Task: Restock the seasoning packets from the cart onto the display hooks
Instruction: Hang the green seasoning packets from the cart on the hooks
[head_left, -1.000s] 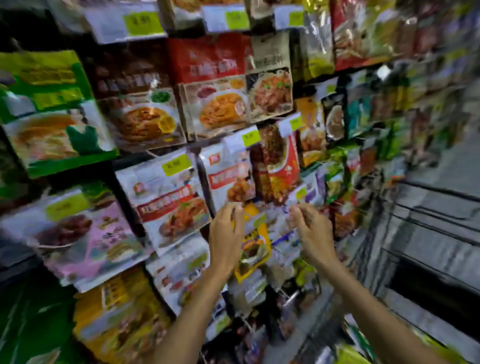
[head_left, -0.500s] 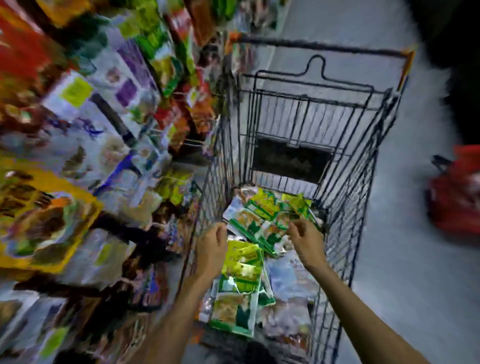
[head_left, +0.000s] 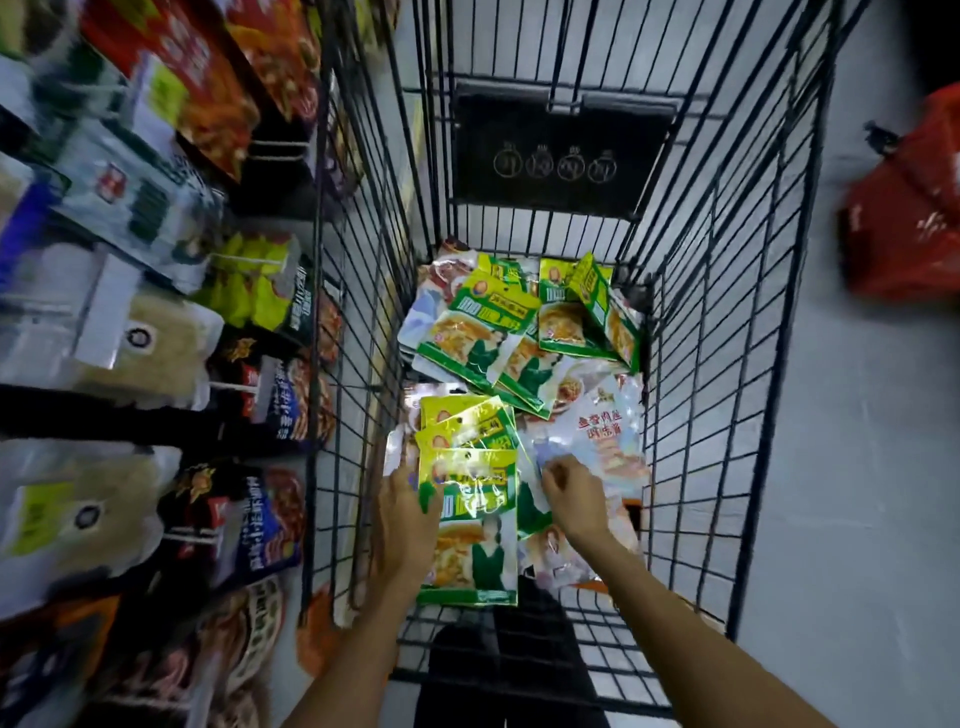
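1. a person's left hand (head_left: 408, 519) is reaching down into the wire cart (head_left: 727, 364) and gripping the left edge of the nearest green-and-yellow seasoning packet (head_left: 475, 525). the packet's edge is lying over the thumb side of the hand.
2. the right hand (head_left: 574, 499) is hovering just right of that packet, fingers curled over the near end of a pale packet with red lettering (head_left: 605, 431). whether it is pinching anything cannot be told.
3. the gripped packet is sitting at the front of a small fan of matching packets (head_left: 462, 421) in the near half of the cart, each showing a punched hang hole near its top edge.
4. more green packets (head_left: 467, 322) are lying in a loose, overlapping heap at the far end of the cart, one of them tilting against the right wall.
5. the pale packet is lying between that heap and the right hand, close to the cart's right side.
6. a black plate (head_left: 556, 156) is hanging on the cart's far wall.
7. to the left, just beside the cart, blurred rows of stock are hanging from the display hooks (head_left: 228, 387), among them dark packets (head_left: 270, 395) and beige packets (head_left: 130, 338).
8. a red bag (head_left: 914, 208) is sitting on the grey floor (head_left: 857, 467), well apart from the cart on its right.
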